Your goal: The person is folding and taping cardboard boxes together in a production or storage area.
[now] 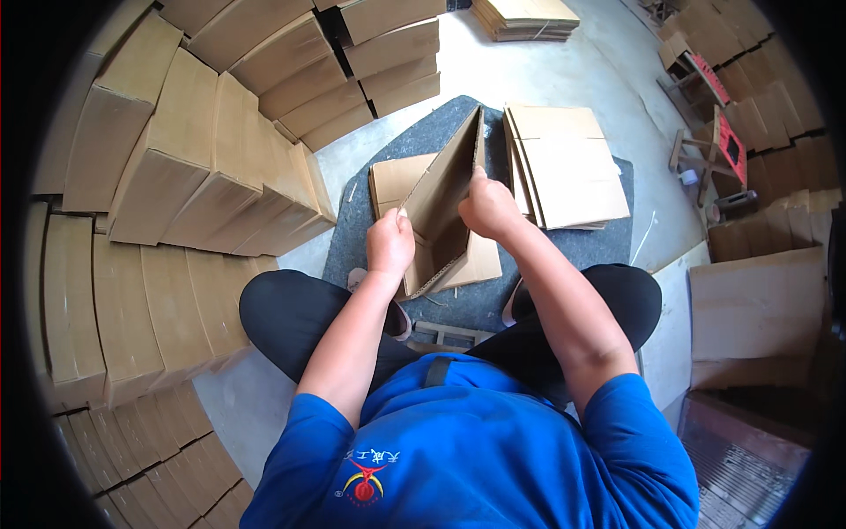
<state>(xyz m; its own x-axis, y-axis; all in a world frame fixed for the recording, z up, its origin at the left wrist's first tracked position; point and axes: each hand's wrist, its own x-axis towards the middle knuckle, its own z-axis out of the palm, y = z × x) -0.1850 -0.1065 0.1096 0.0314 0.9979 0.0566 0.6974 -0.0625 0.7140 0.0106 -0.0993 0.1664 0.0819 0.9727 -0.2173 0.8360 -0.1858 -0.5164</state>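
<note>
A brown cardboard carton (443, 196), partly spread into a narrow wedge, stands tilted between my two hands. My left hand (390, 243) is closed on its left panel, thumb along the upper edge. On the opposite panel, the fingers of my right hand (490, 206) are closed around the edge; some fingertips are hidden behind the board. Below the carton lies flat cardboard (480, 262), partly covered by it. A stack of flattened cartons (571, 167) rests to the right of my right hand. Everything here sits on a dark grey mat (352, 238).
Walls of stacked brown boxes (189, 167) rise close on the left. Another flat cardboard pile (529, 16) lies at the far end. On the right are red-topped stools (730, 145), more boxes and a large cardboard sheet (753, 309). My bent knees flank the mat.
</note>
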